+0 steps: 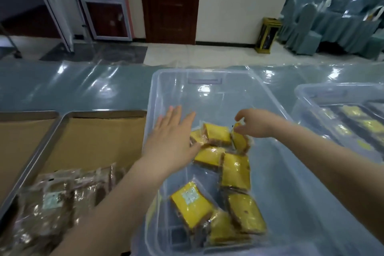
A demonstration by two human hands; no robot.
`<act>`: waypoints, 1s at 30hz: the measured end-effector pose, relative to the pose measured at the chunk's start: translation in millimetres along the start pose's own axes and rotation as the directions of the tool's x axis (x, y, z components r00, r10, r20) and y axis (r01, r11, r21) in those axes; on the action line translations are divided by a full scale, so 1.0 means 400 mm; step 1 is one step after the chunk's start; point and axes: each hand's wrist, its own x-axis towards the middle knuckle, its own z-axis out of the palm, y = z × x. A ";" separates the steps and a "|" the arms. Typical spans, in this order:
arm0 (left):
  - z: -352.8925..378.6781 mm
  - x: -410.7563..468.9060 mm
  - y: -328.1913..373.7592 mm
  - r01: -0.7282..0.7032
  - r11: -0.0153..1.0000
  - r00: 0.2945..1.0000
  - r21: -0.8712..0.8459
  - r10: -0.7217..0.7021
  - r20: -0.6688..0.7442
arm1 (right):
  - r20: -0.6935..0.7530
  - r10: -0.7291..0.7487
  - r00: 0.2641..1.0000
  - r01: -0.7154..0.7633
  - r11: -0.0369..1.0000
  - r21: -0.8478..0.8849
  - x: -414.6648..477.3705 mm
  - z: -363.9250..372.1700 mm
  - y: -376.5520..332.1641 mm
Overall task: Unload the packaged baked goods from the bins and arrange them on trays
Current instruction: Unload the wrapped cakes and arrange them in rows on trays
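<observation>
Two-handed, reached into clear bin (207, 93); pinched upright yellow packet (239, 141) with right hand (255, 123); spread left hand (172, 137) flat, fingers straight, empty, beside it.

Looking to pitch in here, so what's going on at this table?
A person is emptying a clear bin of yellow packets. The right hand pinches one packet at the far end of the pile, tipped up on edge. The left hand is open, flat beside the pile. A tray on the left, lined with cardboard, holds brown packets at its near end. A second bin on the right also holds packets.
</observation>
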 end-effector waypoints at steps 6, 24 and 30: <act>0.006 -0.011 -0.006 0.007 0.979 0.991 0.202 0.020 -0.130 | 0.020 0.077 0.997 -0.070 0.969 -0.239 0.168 0.156 -0.041; 0.000 -0.021 -0.005 0.140 0.976 0.972 0.166 -0.103 -0.211 | -0.303 0.117 0.946 -0.145 0.987 -0.072 0.235 0.205 -0.046; 0.001 -0.020 -0.005 0.135 0.980 0.972 0.148 -0.101 -0.212 | -0.254 -0.268 0.929 0.270 0.962 -0.027 0.291 0.253 -0.049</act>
